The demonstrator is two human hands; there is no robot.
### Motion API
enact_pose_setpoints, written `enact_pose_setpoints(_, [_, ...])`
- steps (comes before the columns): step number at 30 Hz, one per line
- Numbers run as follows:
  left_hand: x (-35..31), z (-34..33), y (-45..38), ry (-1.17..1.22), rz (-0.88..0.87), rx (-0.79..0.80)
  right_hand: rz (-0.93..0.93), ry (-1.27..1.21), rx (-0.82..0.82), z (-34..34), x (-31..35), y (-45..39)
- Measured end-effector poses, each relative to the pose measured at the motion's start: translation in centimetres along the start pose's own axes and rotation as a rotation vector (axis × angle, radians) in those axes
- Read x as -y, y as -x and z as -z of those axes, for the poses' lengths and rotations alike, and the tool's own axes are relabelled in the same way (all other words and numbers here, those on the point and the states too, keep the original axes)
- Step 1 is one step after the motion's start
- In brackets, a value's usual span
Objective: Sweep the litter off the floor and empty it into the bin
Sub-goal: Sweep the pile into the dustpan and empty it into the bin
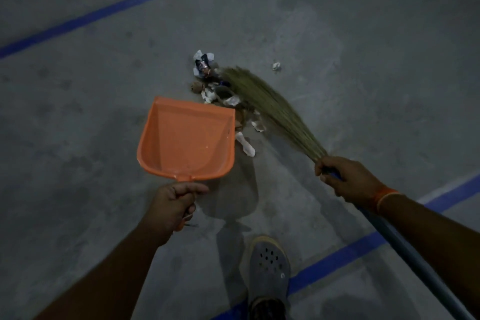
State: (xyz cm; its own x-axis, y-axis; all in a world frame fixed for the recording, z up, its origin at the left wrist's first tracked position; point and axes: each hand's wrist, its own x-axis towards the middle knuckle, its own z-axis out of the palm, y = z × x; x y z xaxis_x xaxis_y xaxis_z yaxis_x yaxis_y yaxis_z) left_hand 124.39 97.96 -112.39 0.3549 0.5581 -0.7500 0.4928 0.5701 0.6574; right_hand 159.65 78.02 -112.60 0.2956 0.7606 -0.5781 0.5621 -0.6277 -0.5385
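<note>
We hold the orange dustpan (185, 139) by its handle in our left hand (172, 204), fingers curled round it, mouth toward the litter pile (220, 96) just beyond its far right corner, presumably so the scraps can be driven straight in. Our right hand (345, 179) grips the broom (270, 109) where bristles meet the blue handle, the bristles lying against the pile's right side. The floor (78, 112) is grey concrete with blue lines; 1 paper scrap (277, 66) lies further right, and no bin shows.

litter (223, 91) blocks dustpan (187, 138) mouth | floor (78, 112) left seemingly bare
</note>
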Motion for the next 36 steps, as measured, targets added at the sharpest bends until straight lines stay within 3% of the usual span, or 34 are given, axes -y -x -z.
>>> enact_pose_setpoints(11, [5.3,6.1,-0.8,-0.066,0.036,0.139,-0.155,-0.113,-0.220,-4.0,-4.7,-4.1])
enact_pose_setpoints(17, [7.1,12.2,-2.4,-0.201,0.088,0.301,-0.078,0.085,-0.196,-6.2,-7.1,-8.3])
enact_pose_setpoints(24, [9.5,13.7,-6.1,-0.207,0.103,0.188,0.089,0.447,-0.080,-6.7,-5.3,-10.4])
enact_pose_setpoints(36, [11.2,12.7,-9.7,-0.203,0.076,0.231,0.084,0.377,-0.055,-9.8,-4.2,-7.7])
